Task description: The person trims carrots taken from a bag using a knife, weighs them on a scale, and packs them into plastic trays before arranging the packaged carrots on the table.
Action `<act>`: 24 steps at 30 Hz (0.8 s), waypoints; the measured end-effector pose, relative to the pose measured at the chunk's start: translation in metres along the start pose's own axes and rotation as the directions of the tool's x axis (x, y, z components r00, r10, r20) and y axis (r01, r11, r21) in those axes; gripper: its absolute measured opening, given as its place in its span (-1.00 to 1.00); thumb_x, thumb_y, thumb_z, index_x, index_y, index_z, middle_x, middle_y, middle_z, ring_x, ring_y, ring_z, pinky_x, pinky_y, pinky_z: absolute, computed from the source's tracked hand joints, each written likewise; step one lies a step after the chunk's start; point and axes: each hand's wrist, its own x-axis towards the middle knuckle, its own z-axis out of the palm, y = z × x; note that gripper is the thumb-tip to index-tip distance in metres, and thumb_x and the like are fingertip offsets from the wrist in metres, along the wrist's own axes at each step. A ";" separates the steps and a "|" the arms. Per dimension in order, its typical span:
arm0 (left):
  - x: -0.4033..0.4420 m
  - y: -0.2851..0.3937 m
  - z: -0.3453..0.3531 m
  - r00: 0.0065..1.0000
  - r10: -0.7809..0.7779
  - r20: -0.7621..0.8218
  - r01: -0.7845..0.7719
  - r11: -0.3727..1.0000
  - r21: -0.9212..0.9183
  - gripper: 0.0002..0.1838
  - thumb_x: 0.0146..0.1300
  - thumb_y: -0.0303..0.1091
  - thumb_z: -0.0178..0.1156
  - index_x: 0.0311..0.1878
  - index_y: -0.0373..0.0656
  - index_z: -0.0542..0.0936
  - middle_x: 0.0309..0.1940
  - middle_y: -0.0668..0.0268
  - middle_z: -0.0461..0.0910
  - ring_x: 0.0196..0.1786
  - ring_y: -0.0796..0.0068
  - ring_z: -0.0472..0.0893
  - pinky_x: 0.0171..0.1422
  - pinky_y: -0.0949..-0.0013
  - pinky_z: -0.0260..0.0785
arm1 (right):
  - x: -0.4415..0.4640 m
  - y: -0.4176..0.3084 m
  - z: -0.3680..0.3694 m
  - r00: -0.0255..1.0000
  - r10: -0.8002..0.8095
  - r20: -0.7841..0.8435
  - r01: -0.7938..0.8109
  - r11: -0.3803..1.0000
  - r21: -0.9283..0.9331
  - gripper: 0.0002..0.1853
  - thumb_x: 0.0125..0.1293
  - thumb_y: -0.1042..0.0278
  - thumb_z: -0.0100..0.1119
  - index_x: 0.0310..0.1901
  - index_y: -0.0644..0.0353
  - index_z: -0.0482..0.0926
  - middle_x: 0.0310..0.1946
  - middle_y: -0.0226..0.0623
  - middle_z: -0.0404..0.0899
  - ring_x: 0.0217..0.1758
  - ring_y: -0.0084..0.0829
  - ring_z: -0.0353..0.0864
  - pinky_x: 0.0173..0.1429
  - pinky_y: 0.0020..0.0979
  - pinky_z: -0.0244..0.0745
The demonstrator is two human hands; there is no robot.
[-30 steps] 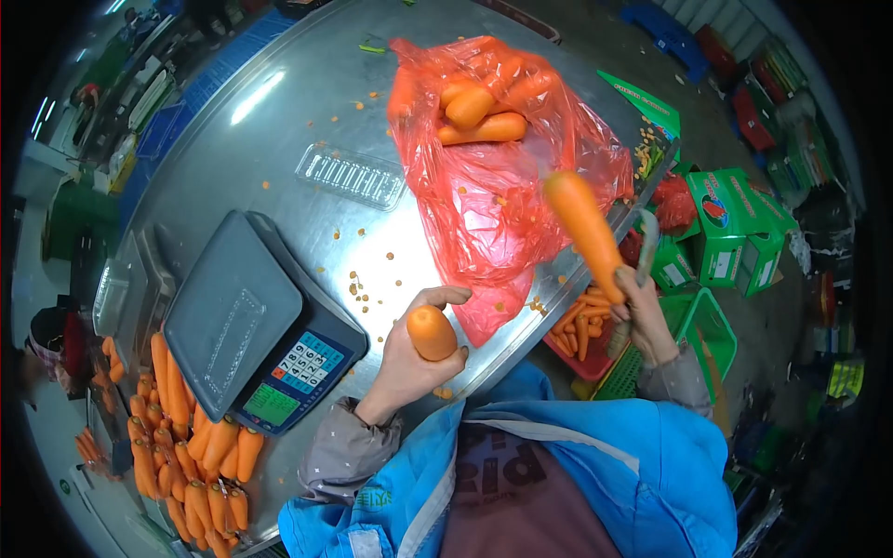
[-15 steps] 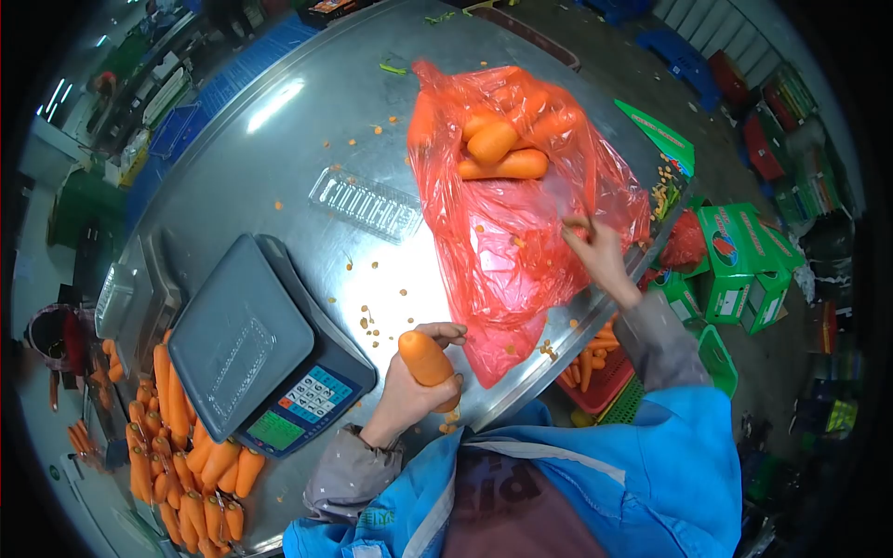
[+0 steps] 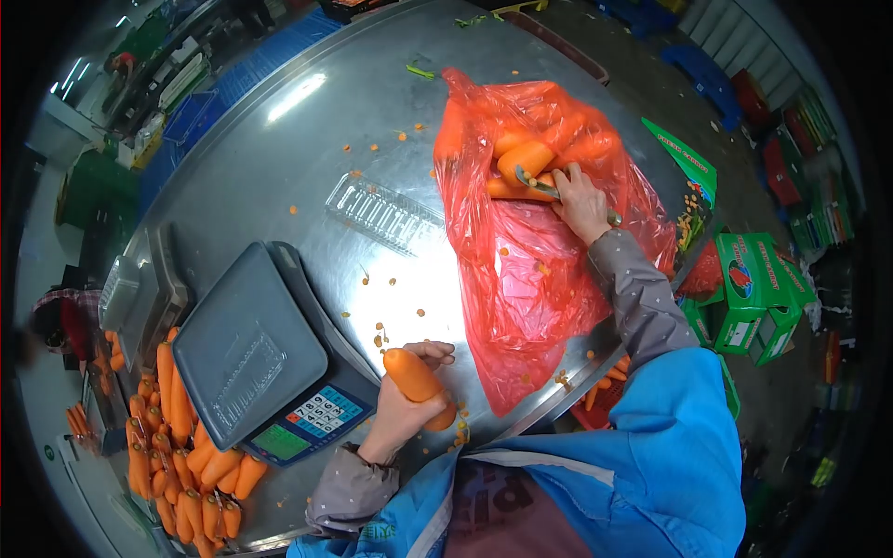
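Observation:
My left hand (image 3: 406, 409) is wrapped round a thick carrot (image 3: 416, 379) near the table's front edge, its blunt end pointing up and left. My right hand (image 3: 580, 204) reaches over the red plastic bag (image 3: 530, 270), its fingers bent at the carrots in the bag's mouth. A curved knife (image 3: 539, 184) with a metal blade lies under those fingers, its handle end showing past the palm. The blade rests across a carrot (image 3: 507, 190); another carrot (image 3: 526, 160) lies just above it.
A grey digital scale (image 3: 251, 344) stands left of my left hand, with a carrot pile (image 3: 191, 465) beyond. A clear plastic tray (image 3: 383, 212) and carrot scraps lie on the metal table (image 3: 372, 93). Green boxes (image 3: 744, 288) and a red crate (image 3: 600, 407) stand off its right edge.
My right hand first let go of a carrot over the bag's right side, then moved up and left to the carrots in the bag. My left hand still holds its carrot, now tilted more leftward.

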 end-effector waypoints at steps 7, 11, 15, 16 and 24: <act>-0.007 0.002 0.004 0.999 -0.004 0.054 0.005 1.000 -0.018 -0.48 -0.17 -0.56 0.21 -0.02 -0.25 0.37 -0.01 0.21 0.44 0.03 0.43 0.45 0.22 0.32 0.23 | -0.013 -0.019 -0.035 0.947 0.138 0.290 -0.144 0.990 0.001 -0.62 -0.16 0.32 0.33 -0.27 0.16 0.41 -0.36 -0.12 0.51 -0.37 -0.14 0.60 -0.35 -0.19 0.50; -0.013 0.001 0.003 0.997 -0.063 0.042 0.067 0.992 -0.109 -0.42 -0.15 -0.52 0.28 0.02 -0.26 0.33 0.02 0.15 0.40 0.08 0.35 0.46 0.26 0.26 0.28 | -0.050 -0.012 -0.039 0.835 0.231 0.499 -0.467 0.778 0.420 -0.68 -0.06 0.20 0.33 -0.29 0.17 0.52 -0.51 -0.19 0.55 -0.52 -0.34 0.57 -0.47 -0.39 0.44; -0.012 -0.002 0.009 0.989 -0.138 0.048 0.146 0.951 -0.273 -0.25 -0.16 -0.41 0.32 0.18 -0.27 0.26 0.10 0.10 0.35 0.18 0.26 0.41 0.32 0.21 0.21 | -0.091 -0.039 -0.097 0.620 0.156 0.769 -0.781 0.208 0.588 -0.74 0.08 0.24 0.28 -0.26 0.20 0.53 -0.51 -0.45 0.50 -0.54 -0.62 0.46 -0.50 -0.57 0.35; -0.010 -0.002 0.012 0.986 -0.143 0.082 0.163 0.919 -0.359 -0.18 -0.16 -0.39 0.31 0.25 -0.25 0.19 0.16 0.08 0.30 0.24 0.23 0.34 0.35 0.18 0.17 | -0.100 -0.045 -0.109 0.553 0.122 0.824 -0.833 0.075 0.548 -0.74 0.08 0.30 0.29 -0.22 0.21 0.53 -0.50 -0.45 0.50 -0.54 -0.62 0.46 -0.50 -0.57 0.36; -0.005 0.006 0.033 0.977 -0.090 0.192 0.199 0.698 -0.688 -0.17 -0.07 -0.44 0.20 0.32 -0.17 0.07 0.24 0.14 0.22 0.28 0.29 0.27 0.38 0.18 0.10 | -0.157 -0.135 -0.167 0.755 -0.119 0.645 -0.651 -0.016 0.759 -0.74 0.18 0.32 0.20 -0.13 0.25 0.51 -0.45 -0.42 0.53 -0.50 -0.66 0.44 -0.45 -0.58 0.34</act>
